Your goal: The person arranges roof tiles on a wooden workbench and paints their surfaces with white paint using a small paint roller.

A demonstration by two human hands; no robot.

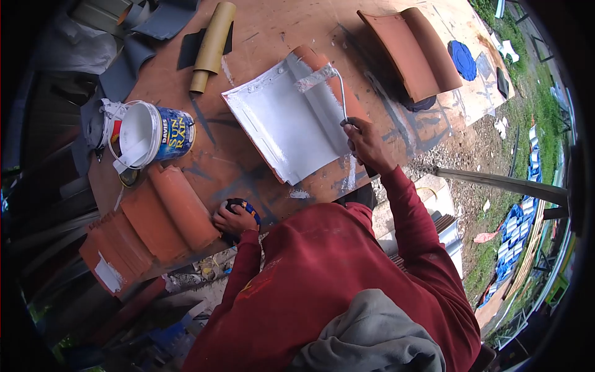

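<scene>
Right hand (pixel 364 144) grips the paint roller (pixel 315 78), its wire frame (pixel 341 93) likely keeping skin off the white-coated roof tile (pixel 286 127); left hand (pixel 234 219) clasps a dark-blue bundle (pixel 250 211).

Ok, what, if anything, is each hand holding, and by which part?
Right hand: the roller, by its handle. Left hand: on a dark bundle; whether it grips can't be told.

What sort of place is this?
Probably an outdoor painting workspace: a paint roller on a partly white tile, a labelled paint bucket on the worktable, and grass beyond.
</scene>
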